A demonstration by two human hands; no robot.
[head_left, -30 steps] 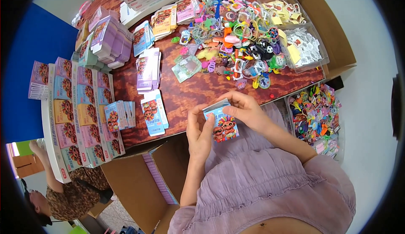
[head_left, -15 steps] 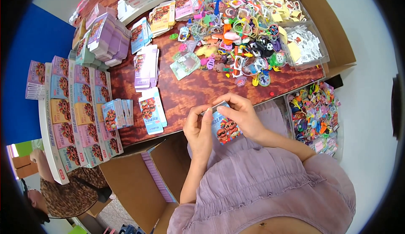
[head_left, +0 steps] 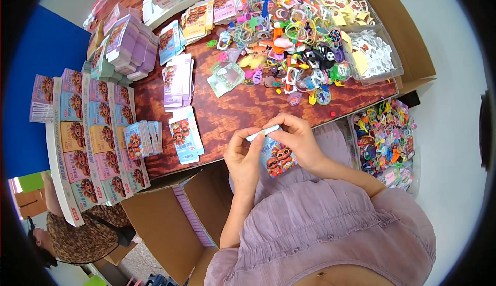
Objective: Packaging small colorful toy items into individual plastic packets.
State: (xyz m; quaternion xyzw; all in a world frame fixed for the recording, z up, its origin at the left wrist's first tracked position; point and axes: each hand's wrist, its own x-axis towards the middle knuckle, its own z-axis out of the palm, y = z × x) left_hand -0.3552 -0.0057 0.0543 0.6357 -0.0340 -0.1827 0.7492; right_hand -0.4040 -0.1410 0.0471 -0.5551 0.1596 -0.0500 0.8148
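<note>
Between both hands, close to the table's front edge, is a small blue printed carton (head_left: 279, 158) with cartoon faces on its front. A white flap (head_left: 262, 132) shows at its upper end, under the fingertips. My left hand (head_left: 244, 152) pinches the left side of that end, its thumb at the flap. My right hand (head_left: 292, 137) grips the right side, its thumb lying on the carton's front. What the carton holds inside is hidden. Flat blue cartons (head_left: 184, 135) lie on the table to the left of my hands.
A heap of colourful small trinkets (head_left: 289, 43) covers the table's far right. Beside it a clear tray (head_left: 380, 77) holds paper slips. Filled display boxes (head_left: 98, 146) stand at left, near a small row of cartons (head_left: 143, 140). An open cardboard box (head_left: 165, 224) is below; another person (head_left: 82, 234) is at lower left.
The open end of the carton now shows a white flap folded across under my fingertips. Both hands stay in nearly the same place.
</note>
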